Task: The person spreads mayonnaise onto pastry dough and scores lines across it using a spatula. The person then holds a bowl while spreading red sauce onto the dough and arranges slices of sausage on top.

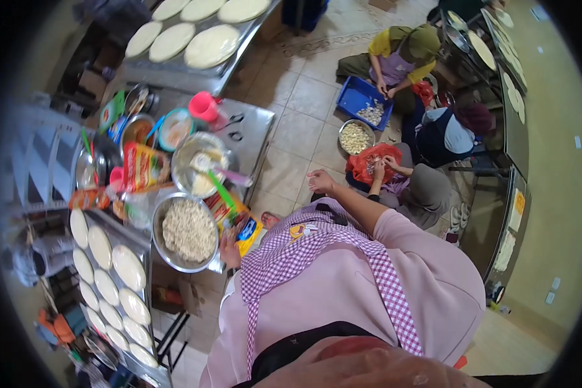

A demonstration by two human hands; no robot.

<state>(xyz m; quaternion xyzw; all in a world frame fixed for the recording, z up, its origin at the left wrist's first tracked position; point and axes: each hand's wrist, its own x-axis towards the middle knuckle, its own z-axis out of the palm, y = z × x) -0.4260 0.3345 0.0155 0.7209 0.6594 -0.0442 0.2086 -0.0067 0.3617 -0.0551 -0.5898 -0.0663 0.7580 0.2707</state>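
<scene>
My left hand (229, 250) is at the table's edge, between a steel bowl (208, 259) and a yellow packet (248, 237). Its fingers look loosely stretched; whether it touches the rim is unclear. A pale, lumpy mixture (189, 227) fills much of that bowl. Out to the right, over the floor, my right hand (321, 182) has its fingers apart and holds nothing. Beyond the packet, a second steel bowl (186, 150) contains white powder or batter. A green-handled utensil (222, 190) and a purple-handled one (237, 177) lie across its near side.
Flat oval dough pieces (106, 286) cover a metal table on the left; more dough (211, 46) lies at the back. A pink jug (204, 107) and scissors (235, 127) are on the table. Several people sit at right near a blue tray (344, 103) and red bag (363, 169).
</scene>
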